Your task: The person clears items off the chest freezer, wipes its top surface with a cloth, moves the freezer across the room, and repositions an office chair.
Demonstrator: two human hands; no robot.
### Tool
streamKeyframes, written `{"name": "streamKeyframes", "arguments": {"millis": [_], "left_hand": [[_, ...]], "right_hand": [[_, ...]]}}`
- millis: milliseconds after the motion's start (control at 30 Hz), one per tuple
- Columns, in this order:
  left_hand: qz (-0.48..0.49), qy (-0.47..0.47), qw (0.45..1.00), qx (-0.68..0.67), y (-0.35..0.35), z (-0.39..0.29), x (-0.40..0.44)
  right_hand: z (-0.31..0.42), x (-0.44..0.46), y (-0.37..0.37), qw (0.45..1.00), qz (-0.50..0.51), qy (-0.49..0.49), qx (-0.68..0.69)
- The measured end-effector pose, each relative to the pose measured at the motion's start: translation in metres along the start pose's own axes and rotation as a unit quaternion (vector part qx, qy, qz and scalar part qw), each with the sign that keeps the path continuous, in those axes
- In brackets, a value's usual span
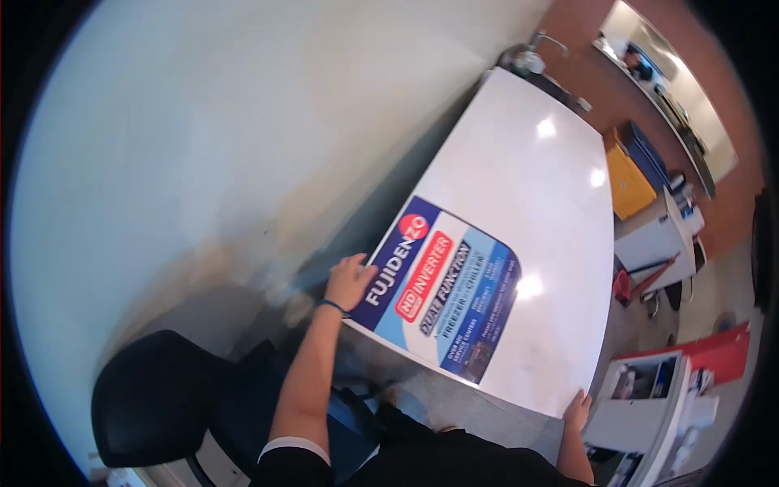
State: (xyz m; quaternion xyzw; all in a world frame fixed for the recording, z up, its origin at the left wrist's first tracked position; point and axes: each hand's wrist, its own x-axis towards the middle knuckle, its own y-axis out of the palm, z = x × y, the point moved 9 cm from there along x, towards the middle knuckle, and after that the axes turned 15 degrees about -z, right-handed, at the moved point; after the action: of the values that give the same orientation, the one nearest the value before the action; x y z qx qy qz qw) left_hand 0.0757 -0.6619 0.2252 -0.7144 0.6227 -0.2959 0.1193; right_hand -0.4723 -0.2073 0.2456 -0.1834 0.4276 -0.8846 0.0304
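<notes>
A large white chest freezer (552, 203), seen from above, stretches away from me beside the wall. Near its left front corner lies a blue and white label (450, 292) with the words FUJIDENZO, INVERTER and FREEZER. My left hand (349, 284) holds that corner, fingers bent over the side edge and thumb against the label; a dark band circles the wrist. At the right front corner, my right hand (577, 410) grips the edge, its fingertips on top and the rest partly hidden.
A black office chair (154, 398) stands at left by the pale wall (203, 146). On the right are a yellow bin (630, 180), a red dustpan (622, 286) and a white shelf unit (629, 422). A faucet (553, 40) shows beyond the freezer; a person (637, 63) is behind the far opening.
</notes>
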Motion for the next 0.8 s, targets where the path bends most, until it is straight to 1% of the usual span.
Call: {"name": "streamKeyframes", "arguments": {"millis": [33, 67, 100, 133, 167, 200, 233, 267, 300, 333, 367, 400, 467, 500, 533, 600, 633, 667, 700, 733, 767, 800], "left_hand": [[0.026, -0.034, 0.998, -0.044, 0.008, 0.022, 0.006], [0.072, -0.113, 0.978, -0.159, 0.015, 0.036, 0.008], [0.113, -0.167, 0.952, -0.228, 0.029, 0.061, 0.010], [0.122, -0.158, 0.954, -0.222, 0.030, 0.060, 0.009], [0.129, -0.211, 0.945, -0.214, 0.034, 0.066, 0.005], [0.134, -0.261, 0.933, -0.207, 0.039, 0.071, 0.003], [0.125, -0.278, 0.917, -0.256, 0.050, 0.082, 0.000], [0.135, -0.273, 0.919, -0.251, 0.058, 0.105, 0.005], [0.177, -0.252, 0.921, -0.240, 0.070, 0.125, 0.011], [0.218, -0.232, 0.920, -0.230, 0.083, 0.128, 0.010], [0.219, -0.260, 0.909, -0.243, 0.077, 0.108, 0.004], [0.223, -0.256, 0.910, -0.239, 0.079, 0.098, 0.002], [0.177, -0.262, 0.929, -0.192, 0.068, 0.111, 0.009], [0.186, -0.225, 0.940, -0.176, 0.069, 0.105, 0.015], [0.190, -0.218, 0.942, -0.171, 0.068, 0.095, 0.013], [0.119, -0.273, 0.940, -0.165, 0.051, 0.079, 0.004], [0.120, -0.268, 0.941, -0.170, 0.048, 0.063, 0.001], [0.122, -0.264, 0.942, -0.170, 0.052, 0.073, 0.006], [0.159, -0.246, 0.942, -0.165, 0.057, 0.081, 0.009], [0.195, -0.228, 0.940, -0.160, 0.060, 0.073, 0.009], [0.156, -0.225, 0.949, -0.155, 0.053, 0.073, 0.007], [0.157, -0.226, 0.949, -0.156, 0.056, 0.072, 0.004]], "right_hand": [[0.001, -0.002, -0.004, 0.999, -0.026, -0.006, 0.021], [-0.001, -0.004, -0.008, 0.998, -0.051, -0.014, 0.039], [-0.012, -0.008, -0.006, 0.998, -0.055, 0.003, 0.044], [-0.020, -0.010, -0.007, 0.985, -0.088, 0.004, 0.145], [-0.021, -0.011, -0.012, 0.962, -0.123, 0.003, 0.245], [-0.025, -0.011, -0.008, 0.959, -0.129, 0.012, 0.250], [-0.031, -0.018, -0.009, 0.941, -0.143, 0.076, 0.298], [-0.044, -0.024, -0.011, 0.916, -0.157, 0.139, 0.341], [-0.056, -0.022, -0.009, 0.915, -0.165, 0.146, 0.339], [-0.068, -0.020, 0.000, 0.910, -0.162, 0.151, 0.350], [-0.076, -0.017, 0.004, 0.905, -0.158, 0.155, 0.362], [-0.085, -0.015, 0.004, 0.903, -0.162, 0.161, 0.363], [-0.078, -0.016, 0.006, 0.887, -0.133, 0.180, 0.403], [-0.072, -0.016, 0.004, 0.883, -0.138, 0.187, 0.408], [-0.062, -0.016, -0.001, 0.884, -0.136, 0.180, 0.409], [-0.064, -0.017, -0.002, 0.885, -0.136, 0.176, 0.408], [-0.069, -0.016, 0.001, 0.875, -0.141, 0.186, 0.425], [-0.071, -0.013, 0.004, 0.863, -0.146, 0.194, 0.442], [-0.071, -0.011, 0.005, 0.862, -0.148, 0.196, 0.442], [-0.069, -0.009, 0.001, 0.863, -0.163, 0.191, 0.439], [-0.067, -0.010, -0.003, 0.864, -0.177, 0.185, 0.434], [-0.067, -0.007, -0.003, 0.865, -0.177, 0.185, 0.432]]}}
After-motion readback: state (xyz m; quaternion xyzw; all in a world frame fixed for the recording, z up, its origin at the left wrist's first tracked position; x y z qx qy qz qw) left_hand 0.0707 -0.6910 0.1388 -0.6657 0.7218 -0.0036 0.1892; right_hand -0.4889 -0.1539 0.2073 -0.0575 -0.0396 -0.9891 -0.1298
